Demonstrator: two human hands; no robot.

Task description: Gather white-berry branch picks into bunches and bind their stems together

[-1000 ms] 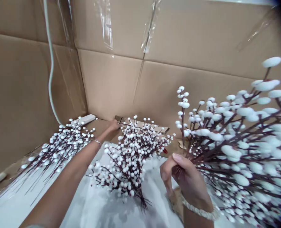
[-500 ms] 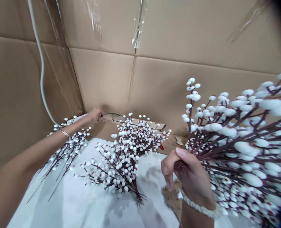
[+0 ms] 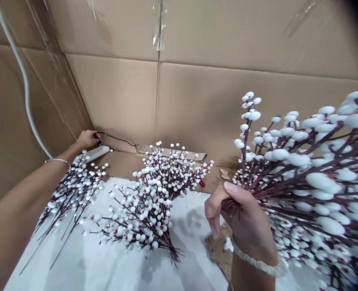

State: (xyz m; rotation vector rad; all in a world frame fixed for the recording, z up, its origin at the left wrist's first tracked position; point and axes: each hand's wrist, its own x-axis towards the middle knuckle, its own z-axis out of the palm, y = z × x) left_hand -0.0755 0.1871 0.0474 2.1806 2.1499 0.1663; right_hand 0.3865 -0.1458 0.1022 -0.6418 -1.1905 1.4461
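Note:
My left hand (image 3: 88,140) is shut on the end of a thin black cord (image 3: 116,139), just above a white power strip (image 3: 95,153). The cord runs right along the foot of the cardboard wall and disappears behind the berry sprays. My right hand (image 3: 241,214) grips the dark stems of a large bunch of artificial white berry branches (image 3: 300,169), held up close to the camera. Three more bunches lie below: one (image 3: 72,190) under my left forearm, one (image 3: 145,214) on the white sheet, and one (image 3: 174,169) behind it.
Cardboard walls (image 3: 115,93) with clear tape rise behind and to the left. A thick white cable (image 3: 23,76) runs down the left wall. A white sheet (image 3: 191,258) covers the front surface. A small red object (image 3: 202,183) and a tan cutout (image 3: 225,173) lie behind it.
My left hand has moved left toward the power strip, drawing the black cord out behind it. The whole view has shifted as my head turned. My right hand still grips the same bunch.

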